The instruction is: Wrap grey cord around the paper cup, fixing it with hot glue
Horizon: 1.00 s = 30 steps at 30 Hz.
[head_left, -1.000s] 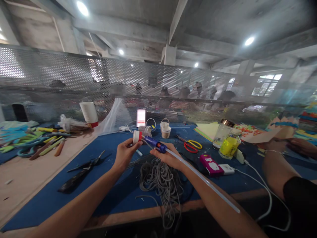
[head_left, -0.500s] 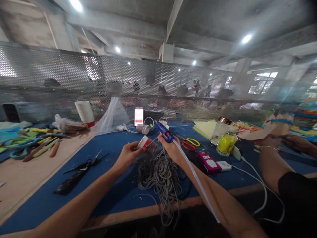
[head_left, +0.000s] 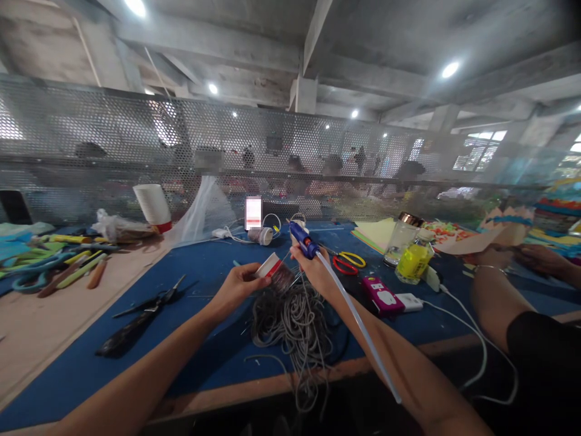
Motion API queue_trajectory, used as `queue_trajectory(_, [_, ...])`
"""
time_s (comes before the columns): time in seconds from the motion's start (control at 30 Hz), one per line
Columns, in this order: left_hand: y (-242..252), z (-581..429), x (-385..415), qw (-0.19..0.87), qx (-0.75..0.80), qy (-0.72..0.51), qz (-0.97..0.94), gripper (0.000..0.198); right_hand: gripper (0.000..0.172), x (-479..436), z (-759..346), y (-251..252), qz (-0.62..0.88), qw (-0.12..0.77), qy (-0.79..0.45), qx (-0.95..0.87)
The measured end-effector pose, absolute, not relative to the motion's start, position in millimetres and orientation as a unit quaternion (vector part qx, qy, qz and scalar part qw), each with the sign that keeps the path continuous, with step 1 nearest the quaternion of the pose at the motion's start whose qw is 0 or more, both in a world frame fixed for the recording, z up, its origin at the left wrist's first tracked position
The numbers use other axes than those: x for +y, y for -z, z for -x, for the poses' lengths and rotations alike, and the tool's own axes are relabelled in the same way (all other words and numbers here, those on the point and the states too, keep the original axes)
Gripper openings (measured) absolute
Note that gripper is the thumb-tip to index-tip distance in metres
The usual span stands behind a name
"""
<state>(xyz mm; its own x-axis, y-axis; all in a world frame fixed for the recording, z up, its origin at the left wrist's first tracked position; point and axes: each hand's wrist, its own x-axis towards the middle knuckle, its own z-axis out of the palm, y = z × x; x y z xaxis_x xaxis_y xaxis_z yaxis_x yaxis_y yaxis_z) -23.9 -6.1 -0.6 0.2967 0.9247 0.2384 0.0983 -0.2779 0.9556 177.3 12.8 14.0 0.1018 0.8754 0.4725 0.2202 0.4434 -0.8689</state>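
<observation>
My left hand pinches the rim of a paper cup, white with a red band, tipped on its side. Its lower part looks wrapped in grey cord. A blue glue gun is in my right hand, nozzle pointing up and away. From its back a long clear glue stick runs down along my right forearm. Below both hands lies a loose heap of grey cord, hanging over the table's front edge. Whether cord touches my right fingers is hidden.
Black pliers lie left; red-and-yellow scissors lie right. Beyond are a magenta power bank, a yellow bottle and a glass jar. Stacked paper cups and a lit phone stand behind. A co-worker's arm reaches in.
The cup in my left hand has turned, showing more of its cord-wrapped side, and shifted slightly right. My right hand keeps the glue gun in nearly the same place.
</observation>
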Motion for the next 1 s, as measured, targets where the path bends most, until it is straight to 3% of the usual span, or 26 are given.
queue_trajectory(0.6, [-2.4, 25.2, -7.3, 0.468, 0.39, -0.463, -0.643, 0.019, 0.027, 9.9, -177.3, -19.4, 0.464, 0.597, -0.289, -0.587])
queue_trajectory(1.0, [0.9, 26.9, -5.0, 0.476, 0.373, -0.466, -0.646, 0.024, 0.027, 17.9, -178.1, -10.3, 0.461, 0.598, -0.288, -0.589])
